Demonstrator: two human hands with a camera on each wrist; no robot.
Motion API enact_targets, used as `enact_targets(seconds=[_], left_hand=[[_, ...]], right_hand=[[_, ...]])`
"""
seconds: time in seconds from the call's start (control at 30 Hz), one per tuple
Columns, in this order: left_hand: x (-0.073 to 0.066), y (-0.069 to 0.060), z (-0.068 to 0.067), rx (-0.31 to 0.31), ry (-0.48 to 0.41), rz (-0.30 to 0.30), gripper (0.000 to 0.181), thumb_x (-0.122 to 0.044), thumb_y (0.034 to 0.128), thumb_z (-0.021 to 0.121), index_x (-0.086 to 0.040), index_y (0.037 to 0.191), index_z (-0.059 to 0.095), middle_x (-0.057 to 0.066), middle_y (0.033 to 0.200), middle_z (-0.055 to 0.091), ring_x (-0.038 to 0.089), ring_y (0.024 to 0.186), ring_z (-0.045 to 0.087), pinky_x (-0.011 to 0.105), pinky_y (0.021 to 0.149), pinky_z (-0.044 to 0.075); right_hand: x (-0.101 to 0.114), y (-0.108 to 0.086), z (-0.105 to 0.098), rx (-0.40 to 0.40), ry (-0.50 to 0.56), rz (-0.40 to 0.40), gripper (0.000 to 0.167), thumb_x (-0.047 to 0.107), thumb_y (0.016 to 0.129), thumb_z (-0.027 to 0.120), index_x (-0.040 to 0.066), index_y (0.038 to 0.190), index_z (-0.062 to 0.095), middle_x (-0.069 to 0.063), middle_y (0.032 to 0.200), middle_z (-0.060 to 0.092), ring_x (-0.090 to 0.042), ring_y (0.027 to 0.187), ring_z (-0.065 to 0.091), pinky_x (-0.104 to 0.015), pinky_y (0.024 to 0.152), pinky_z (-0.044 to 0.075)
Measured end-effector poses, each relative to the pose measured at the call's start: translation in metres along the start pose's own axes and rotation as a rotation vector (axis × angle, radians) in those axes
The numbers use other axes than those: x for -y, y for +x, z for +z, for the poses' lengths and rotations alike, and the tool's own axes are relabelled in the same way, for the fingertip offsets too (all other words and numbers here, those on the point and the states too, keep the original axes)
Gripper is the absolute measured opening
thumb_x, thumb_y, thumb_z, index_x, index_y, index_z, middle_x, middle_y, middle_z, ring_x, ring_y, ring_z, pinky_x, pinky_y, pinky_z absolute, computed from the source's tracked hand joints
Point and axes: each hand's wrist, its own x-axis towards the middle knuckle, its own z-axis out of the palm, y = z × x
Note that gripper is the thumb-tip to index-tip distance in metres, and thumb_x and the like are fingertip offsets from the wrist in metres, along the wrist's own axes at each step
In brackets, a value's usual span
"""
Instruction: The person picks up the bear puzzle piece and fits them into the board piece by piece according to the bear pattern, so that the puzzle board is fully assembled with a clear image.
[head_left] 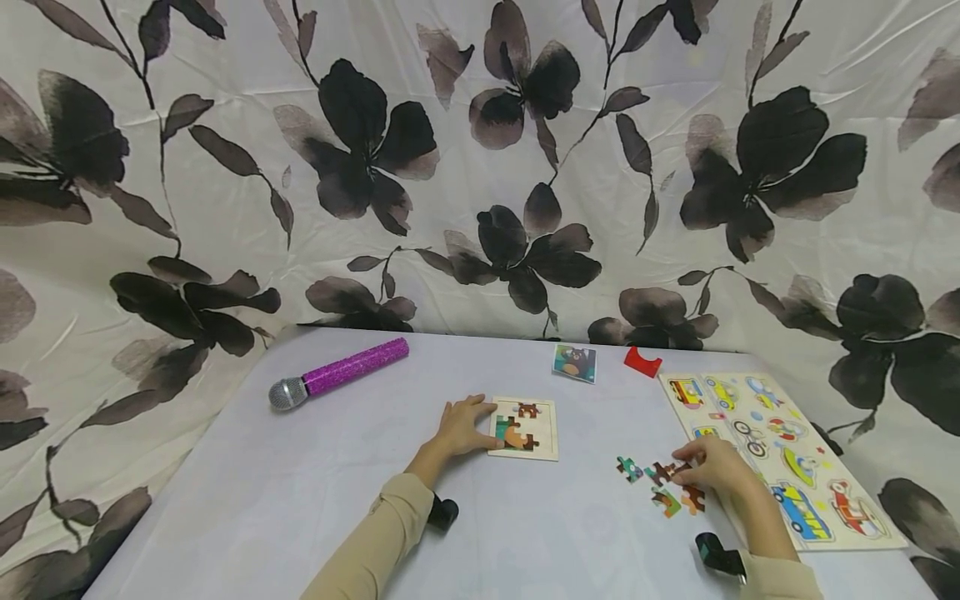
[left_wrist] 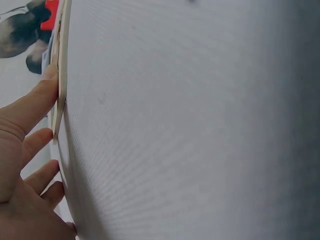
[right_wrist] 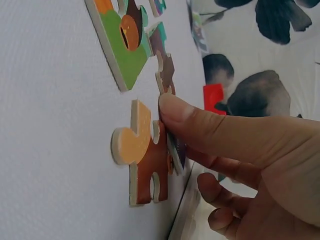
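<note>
A small wooden puzzle board (head_left: 551,429) lies mid-table, with several pieces set in its frame, showing green, tan and brown. My left hand (head_left: 461,427) rests at the board's left side, thumb and fingers spread along its edge; in the left wrist view the thumb (left_wrist: 37,102) touches that edge. To the right, my right hand (head_left: 723,471) is over a cluster of loose jigsaw pieces. Its thumb and index finger pinch a brown puzzle piece, largely hidden by the fingers. Beside them lie a brown-and-orange piece (right_wrist: 150,162), a green-and-orange piece (head_left: 665,502) and a teal piece (head_left: 628,469).
A larger board with vehicle pictures (head_left: 817,500) lies at the right, partly beneath my right forearm. Toward the back are a purple glitter microphone (head_left: 356,367), a small picture card (head_left: 574,363) and a red cut-out piece (head_left: 642,362). A floral cloth (head_left: 637,233) hangs behind the table.
</note>
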Motion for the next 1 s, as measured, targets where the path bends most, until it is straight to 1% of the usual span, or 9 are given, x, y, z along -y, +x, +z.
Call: enact_targets(seconds=[0.23, 0.37, 0.43, 0.57, 0.63, 0.7, 0.8, 0.9, 1.0], left_hand=[[0.000, 0.002, 0.001, 0.003, 0.011, -0.003, 0.068, -0.035, 0.0734, 0.079, -0.004, 0.129, 0.056, 0.021, 0.141, 0.043, 0.041, 0.133, 0.034, 0.062, 0.110, 0.012], [0.001, 0.003, 0.002, 0.000, 0.026, -0.011, 0.068, -0.036, 0.0732, 0.079, -0.005, 0.129, 0.056, 0.020, 0.142, 0.042, 0.041, 0.133, 0.033, 0.062, 0.110, 0.012], [0.002, 0.003, 0.002, -0.002, 0.029, -0.010, 0.067, -0.036, 0.0731, 0.079, -0.005, 0.129, 0.057, 0.020, 0.141, 0.043, 0.041, 0.133, 0.034, 0.062, 0.110, 0.012], [0.001, 0.002, 0.002, 0.002, 0.028, -0.009, 0.067, -0.036, 0.0734, 0.079, -0.005, 0.129, 0.057, 0.020, 0.142, 0.042, 0.040, 0.133, 0.034, 0.062, 0.110, 0.013], [0.001, 0.002, 0.002, 0.003, 0.027, -0.009, 0.067, -0.036, 0.0735, 0.079, -0.005, 0.129, 0.056, 0.021, 0.142, 0.042, 0.041, 0.133, 0.034, 0.062, 0.110, 0.013], [0.000, 0.002, 0.001, 0.006, 0.023, -0.012, 0.068, -0.035, 0.0737, 0.079, -0.005, 0.129, 0.056, 0.021, 0.142, 0.042, 0.041, 0.134, 0.033, 0.062, 0.110, 0.012], [-0.002, 0.001, 0.000, 0.009, 0.025, -0.015, 0.067, -0.035, 0.0740, 0.079, -0.004, 0.129, 0.056, 0.021, 0.142, 0.041, 0.041, 0.134, 0.032, 0.061, 0.111, 0.011], [-0.003, 0.000, -0.001, 0.011, 0.019, -0.022, 0.067, -0.035, 0.0744, 0.079, -0.004, 0.130, 0.055, 0.021, 0.143, 0.041, 0.041, 0.135, 0.031, 0.061, 0.111, 0.011], [-0.003, 0.000, -0.002, 0.011, 0.010, -0.027, 0.067, -0.035, 0.0746, 0.078, -0.004, 0.130, 0.055, 0.020, 0.143, 0.041, 0.040, 0.135, 0.031, 0.060, 0.111, 0.010]], right_hand=[[-0.001, 0.001, -0.004, -0.023, 0.039, -0.023, 0.024, 0.015, 0.075, 0.079, 0.001, 0.090, 0.066, -0.004, 0.078, 0.054, -0.019, 0.074, 0.048, -0.029, 0.060, 0.039], [0.000, 0.006, -0.007, -0.109, 0.104, -0.093, 0.018, 0.018, 0.083, 0.072, 0.002, 0.086, 0.066, -0.005, 0.078, 0.058, -0.017, 0.073, 0.048, -0.026, 0.059, 0.040], [0.002, 0.010, -0.008, -0.146, 0.196, -0.125, 0.023, 0.021, 0.087, 0.068, -0.001, 0.091, 0.063, -0.008, 0.082, 0.063, -0.017, 0.075, 0.054, -0.025, 0.059, 0.044], [0.011, 0.021, -0.006, -0.168, 0.468, -0.148, 0.038, 0.024, 0.091, 0.064, -0.009, 0.108, 0.055, -0.007, 0.087, 0.068, -0.015, 0.077, 0.068, -0.026, 0.065, 0.055], [0.017, 0.027, -0.004, -0.162, 0.616, -0.160, 0.042, 0.019, 0.091, 0.063, -0.012, 0.116, 0.051, -0.003, 0.086, 0.068, -0.013, 0.077, 0.070, -0.027, 0.070, 0.057], [0.023, 0.033, 0.000, -0.152, 0.705, -0.201, 0.044, 0.011, 0.091, 0.062, -0.016, 0.122, 0.046, 0.002, 0.086, 0.065, -0.010, 0.078, 0.069, -0.029, 0.075, 0.057], [0.034, 0.041, 0.007, -0.143, 0.779, -0.254, 0.045, 0.003, 0.091, 0.060, -0.016, 0.128, 0.043, 0.004, 0.087, 0.064, -0.008, 0.080, 0.068, -0.030, 0.081, 0.055], [0.045, 0.047, 0.012, -0.142, 0.784, -0.271, 0.046, 0.006, 0.092, 0.059, -0.012, 0.132, 0.043, 0.004, 0.093, 0.062, -0.005, 0.081, 0.067, -0.025, 0.082, 0.054], [0.056, 0.051, 0.016, -0.132, 0.800, -0.285, 0.047, 0.006, 0.093, 0.057, -0.010, 0.135, 0.042, -0.004, 0.101, 0.057, -0.003, 0.082, 0.066, -0.021, 0.081, 0.053]])
